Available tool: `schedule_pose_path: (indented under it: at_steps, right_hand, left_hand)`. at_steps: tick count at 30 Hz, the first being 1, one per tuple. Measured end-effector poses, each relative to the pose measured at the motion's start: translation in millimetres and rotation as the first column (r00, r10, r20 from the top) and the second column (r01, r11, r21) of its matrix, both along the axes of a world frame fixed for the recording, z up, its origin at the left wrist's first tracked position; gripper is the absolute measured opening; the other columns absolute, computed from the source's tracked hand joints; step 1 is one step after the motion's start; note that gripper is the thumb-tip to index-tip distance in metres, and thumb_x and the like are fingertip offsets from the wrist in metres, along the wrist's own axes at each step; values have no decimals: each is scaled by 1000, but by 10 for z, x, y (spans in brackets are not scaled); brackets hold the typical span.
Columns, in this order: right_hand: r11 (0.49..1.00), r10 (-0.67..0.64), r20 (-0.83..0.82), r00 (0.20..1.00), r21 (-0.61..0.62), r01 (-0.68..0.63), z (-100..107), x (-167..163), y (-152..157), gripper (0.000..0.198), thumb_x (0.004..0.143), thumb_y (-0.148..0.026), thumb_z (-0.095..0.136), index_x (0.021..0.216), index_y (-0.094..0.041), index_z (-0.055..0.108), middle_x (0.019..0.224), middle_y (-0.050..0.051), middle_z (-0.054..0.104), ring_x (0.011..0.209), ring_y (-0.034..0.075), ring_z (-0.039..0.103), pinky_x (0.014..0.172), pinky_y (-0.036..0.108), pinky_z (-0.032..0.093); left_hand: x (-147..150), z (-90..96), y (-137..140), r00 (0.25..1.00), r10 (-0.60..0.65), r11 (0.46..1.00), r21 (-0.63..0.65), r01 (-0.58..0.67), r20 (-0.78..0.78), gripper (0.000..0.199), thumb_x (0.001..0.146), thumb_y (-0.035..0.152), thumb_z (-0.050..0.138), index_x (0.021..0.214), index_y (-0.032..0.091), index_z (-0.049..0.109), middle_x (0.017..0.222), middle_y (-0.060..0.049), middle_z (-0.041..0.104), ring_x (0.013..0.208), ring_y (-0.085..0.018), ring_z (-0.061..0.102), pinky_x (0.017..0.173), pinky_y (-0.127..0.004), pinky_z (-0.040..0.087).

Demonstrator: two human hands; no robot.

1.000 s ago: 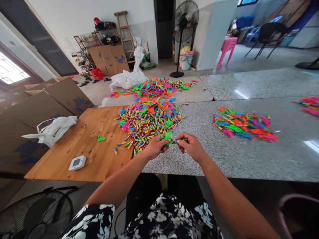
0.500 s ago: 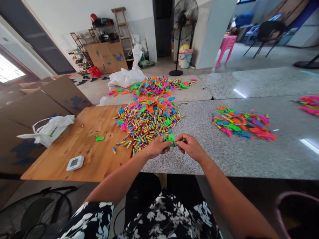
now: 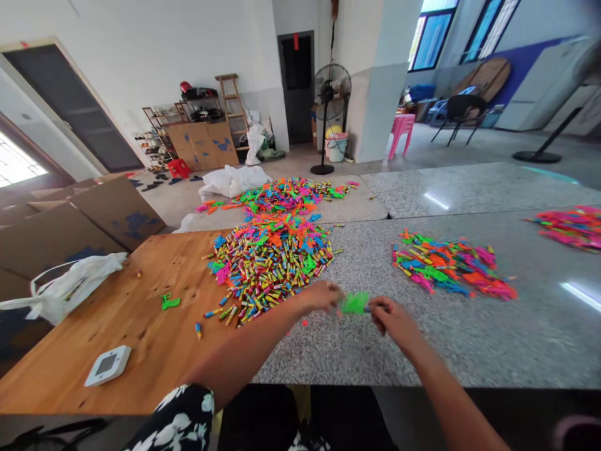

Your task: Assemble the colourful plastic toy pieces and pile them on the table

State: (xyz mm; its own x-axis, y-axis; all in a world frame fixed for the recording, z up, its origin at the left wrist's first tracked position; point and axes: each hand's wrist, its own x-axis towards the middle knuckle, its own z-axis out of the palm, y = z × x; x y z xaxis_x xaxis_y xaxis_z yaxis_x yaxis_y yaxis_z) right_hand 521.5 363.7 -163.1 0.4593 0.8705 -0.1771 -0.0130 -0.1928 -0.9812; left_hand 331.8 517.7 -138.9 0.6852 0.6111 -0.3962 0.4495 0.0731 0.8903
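In the head view, a green plastic toy gun (image 3: 355, 304) is held over the grey stone tabletop, blurred by motion. My right hand (image 3: 393, 321) pinches its right end, where a small blue bit shows at the fingertips. My left hand (image 3: 322, 295) is at the toy's left side, palm down; its fingers are smeared, so I cannot tell whether they touch it. Just beyond my left hand lies a big heap of small colourful labelled tubes (image 3: 277, 257), mixed with plastic toy guns. A separate pile of toy guns (image 3: 451, 266) lies to the right of my hands.
On the wooden board (image 3: 154, 275) are another green toy gun (image 3: 169, 302), a few loose tubes and a white digital timer (image 3: 107, 365). A white plastic bag (image 3: 70, 285) and cardboard boxes (image 3: 113, 210) stand left. Another pile (image 3: 570, 227) is far right. A standing fan (image 3: 327, 94) is beyond the table.
Both hands have moved right with the green toy gun, and my left hand has shifted from its firm hold to a blurred pose. The camera view has tilted up.
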Motion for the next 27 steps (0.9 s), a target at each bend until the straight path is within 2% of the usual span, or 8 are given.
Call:
schedule_pose_path:
  at_steps: [3, 5, 9, 11, 16, 20, 24, 27]
  right_hand:
    - [853, -474, -143, 869, 172, 494, 66, 378, 83, 42, 70, -46, 72, 103, -22, 64, 75, -1, 70, 48, 12, 57, 43, 23, 42]
    - [779, -542, -253, 801, 208, 592, 61, 438, 145, 50, 72, -49, 72, 115, -24, 62, 96, 3, 76, 55, 13, 64, 46, 24, 47]
    - [983, -180, -58, 982, 15, 181, -158, 81, 365, 42, 79, -46, 70, 111, -21, 67, 96, 8, 76, 58, 18, 68, 47, 28, 49]
    - [995, 52, 148, 988, -93, -39, -293, -174, 563, 32, 87, -41, 63, 110, -20, 69, 96, 8, 76, 62, 19, 69, 53, 30, 53]
    - [962, 266, 711, 650, -241, -130, -327, -577, 1214, 35, 98, -20, 48, 130, -17, 64, 131, 16, 68, 107, 23, 71, 89, 32, 54]
    - [888, 459, 801, 384, -429, -166, -144, -697, 1574, 42, 101, -17, 42, 141, -18, 57, 147, 19, 53, 104, 24, 72, 83, 32, 53]
    - [848, 528, 796, 296, -483, -216, -54, -747, 1608, 38, 102, -19, 43, 136, -17, 59, 140, 18, 56, 106, 26, 70, 84, 33, 52]
    - [831, 550, 792, 266, -487, -269, -113, -753, 1466, 32, 101, -21, 48, 128, -16, 63, 136, 17, 57, 107, 26, 69, 87, 34, 51]
  left_hand:
    - [164, 180, 686, 944, 319, 853, 459, -250, -79, 19, 88, 33, 68, 100, 18, 70, 95, -10, 75, 89, -23, 70, 74, -29, 51]
    - [209, 263, 1098, 873, 468, 745, 591, -310, -133, 23, 92, 33, 64, 108, 17, 70, 111, -16, 75, 107, -29, 69, 87, -33, 50]
    - [244, 209, 1539, 816, 529, 740, 596, -311, -232, 50, 83, 39, 77, 122, 9, 65, 140, -30, 60, 129, -42, 59, 100, -45, 46]
    - [253, 127, 1592, 810, 520, 757, 586, -289, -272, 57, 76, 33, 84, 123, 8, 64, 143, -31, 57, 132, -44, 56, 103, -46, 44]
    - [131, 46, 1574, 827, 493, 775, 570, -275, -271, 56, 72, 18, 83, 125, 10, 66, 133, -26, 66, 128, -39, 60, 102, -41, 45]
    - [-161, 122, 1470, 855, 491, 766, 552, -330, -170, 34, 80, 22, 77, 113, 17, 71, 117, -15, 74, 116, -32, 66, 93, -35, 48]
    - [-590, 179, 1167, 861, 503, 785, 456, -419, -74, 20, 92, 34, 66, 100, 16, 67, 94, -9, 75, 89, -22, 72, 72, -28, 51]
    - [-950, 159, 809, 851, 512, 843, 120, -524, 121, 26, 95, 42, 64, 103, 18, 61, 89, -6, 74, 68, -15, 70, 57, -23, 50]
